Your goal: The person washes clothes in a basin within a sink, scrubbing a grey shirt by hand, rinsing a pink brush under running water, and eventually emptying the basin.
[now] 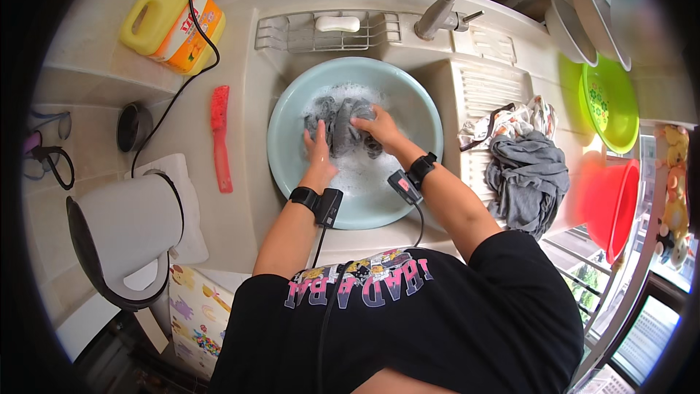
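A wet grey cloth garment [345, 127] lies bunched in soapy water inside a pale blue plastic basin [421, 120]. My right hand [381, 128] grips its right side, thumb on top of the fabric. At the cloth's left edge is my left hand [320, 156], palm turned inward and fingers apart, with no fabric visibly held in it. White suds float around the cloth and below both hands. The basin sits in a light-coloured sink [262, 82].
Left of the basin lie a red scrubbing brush [220, 139] and a yellow detergent jug [174, 19]. Behind it, a wire rack [273, 33] bears a white soap bar [337, 24] beside the metal faucet [437, 16]. Grey clothing [528, 180] and patterned cloth [508, 123] rest on the ribbed washboard [486, 85].
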Demonstrator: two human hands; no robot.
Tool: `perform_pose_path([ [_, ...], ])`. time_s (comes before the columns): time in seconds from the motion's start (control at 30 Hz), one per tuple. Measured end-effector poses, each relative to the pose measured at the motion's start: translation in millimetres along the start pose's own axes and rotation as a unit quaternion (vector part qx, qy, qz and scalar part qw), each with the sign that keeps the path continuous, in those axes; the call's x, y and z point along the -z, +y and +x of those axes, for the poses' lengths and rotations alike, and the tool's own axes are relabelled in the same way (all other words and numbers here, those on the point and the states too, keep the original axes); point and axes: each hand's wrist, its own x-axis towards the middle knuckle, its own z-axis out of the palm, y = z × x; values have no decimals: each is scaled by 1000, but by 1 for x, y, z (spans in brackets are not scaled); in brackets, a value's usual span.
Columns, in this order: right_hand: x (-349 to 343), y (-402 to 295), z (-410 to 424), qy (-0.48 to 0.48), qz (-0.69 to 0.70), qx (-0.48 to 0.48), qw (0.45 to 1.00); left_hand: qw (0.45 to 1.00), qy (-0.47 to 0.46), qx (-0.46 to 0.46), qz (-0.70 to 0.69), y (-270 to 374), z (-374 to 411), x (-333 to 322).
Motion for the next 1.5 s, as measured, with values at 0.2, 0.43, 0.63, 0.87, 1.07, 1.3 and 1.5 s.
perform_pose_path([
  [0.2, -11, -47, -108, -39, -377, 211, 901, 837, -440, 135, -297, 1, 9, -1],
  [0.43, 0, -34, -34, 44, -522, 177, 833, 873, -325, 201, -303, -15, -5, -32],
  [0.63, 33, -23, 4, 6, -601, 190, 777, 937, -177, -64, 293, 0, 30, 21],
  [0.87, 9, 25, -3, -179, -738, 316, 568, 557, -148, -331, 747, -18, 18, 23],
  [1.07, -21, 24, -12, -124, -776, 171, 594, 592, -121, -342, 720, -45, 62, 31],
  [1.3, 21, 46, 33, 20, -553, 296, 778, 775, -88, -302, 548, -21, 55, 17],
  [1.5, -9, -1, -4, -30, -123, 168, 978, 965, -151, 136, -169, -24, 12, -10],
])
